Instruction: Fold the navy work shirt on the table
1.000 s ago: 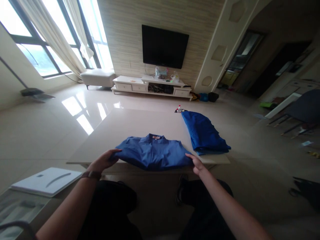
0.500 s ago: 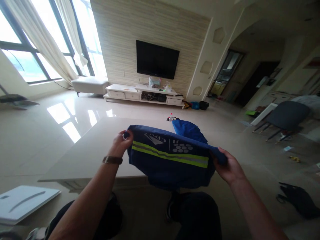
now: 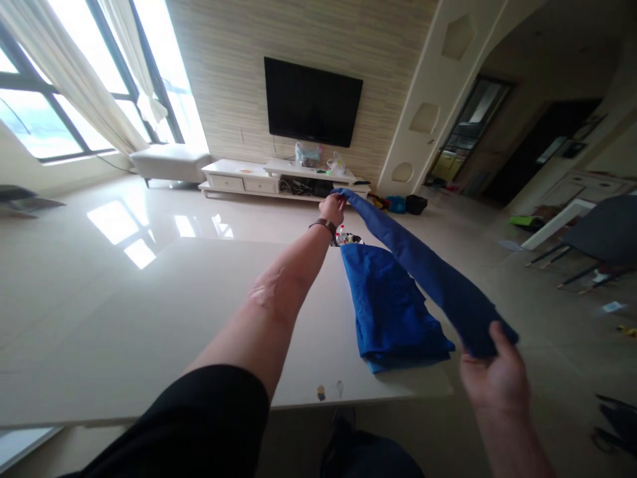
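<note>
A folded dark blue work jacket (image 3: 423, 259) is stretched in the air between my hands, turned so that only a narrow strip of it shows. My left hand (image 3: 332, 209) reaches far forward, fingers closed on its far end. Nearer to me on the right, my right hand (image 3: 497, 378) grips the other end with the thumb on top. Below the jacket, a brighter blue folded garment (image 3: 388, 305) lies on the right part of the white table (image 3: 149, 325). The jacket's printed side is turned out of sight.
Near the table's front edge lie a small brown and dark piece (image 3: 321, 393) and a small clear loop (image 3: 340, 387). Red-capped bottles (image 3: 342, 234) stand beyond the table. A low TV cabinet (image 3: 229, 180) lines the wall, and a dark chair (image 3: 610, 232) stands at right.
The jacket has swung from facing me, stripe and print showing, to edge-on over the folded garment. My left hand moved forward and right; my right hand moved right and nearer.
</note>
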Available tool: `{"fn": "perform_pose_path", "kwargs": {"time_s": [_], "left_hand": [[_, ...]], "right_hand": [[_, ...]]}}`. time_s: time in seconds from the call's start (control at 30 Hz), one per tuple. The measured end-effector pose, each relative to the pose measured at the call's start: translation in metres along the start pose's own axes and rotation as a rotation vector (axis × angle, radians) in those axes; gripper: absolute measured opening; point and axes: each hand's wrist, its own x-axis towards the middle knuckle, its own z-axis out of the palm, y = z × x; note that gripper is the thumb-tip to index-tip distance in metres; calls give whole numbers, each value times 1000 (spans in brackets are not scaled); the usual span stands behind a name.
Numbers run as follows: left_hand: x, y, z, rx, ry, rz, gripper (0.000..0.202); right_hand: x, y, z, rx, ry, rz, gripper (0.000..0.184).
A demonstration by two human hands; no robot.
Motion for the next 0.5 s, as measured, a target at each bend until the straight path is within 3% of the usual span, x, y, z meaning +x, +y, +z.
{"fn": "perform_pose_path", "kwargs": {"time_s": [0.03,0.1,0.17,0.23,0.3,0.37,0.43,0.5], "left_hand": [[5,-15,-13,40,44,-24,29],[2,-45,-58,143,115,-107,31],[-18,-73,-116,263,143,-218,29],[-51,-100,-175,388,146,-353,31],[-87,-123,-225,502,153,-480,33],[-121,-145,-257,578,124,-602,36],[-145,-165,-269,611,61,-689,38],[-162,-183,-264,624,6,-747,42]], "right_hand": [[-6,31,-4,-19,-6,104,26],[-19,93,-13,-96,-65,341,24],[-27,145,-22,-200,-109,535,15],[-31,179,-33,-312,-144,721,15],[-30,194,-49,-420,-169,802,21],[-23,193,-69,-511,-153,747,28],[-14,184,-90,-588,-94,638,32],[-4,171,-110,-620,-23,501,31]]}}
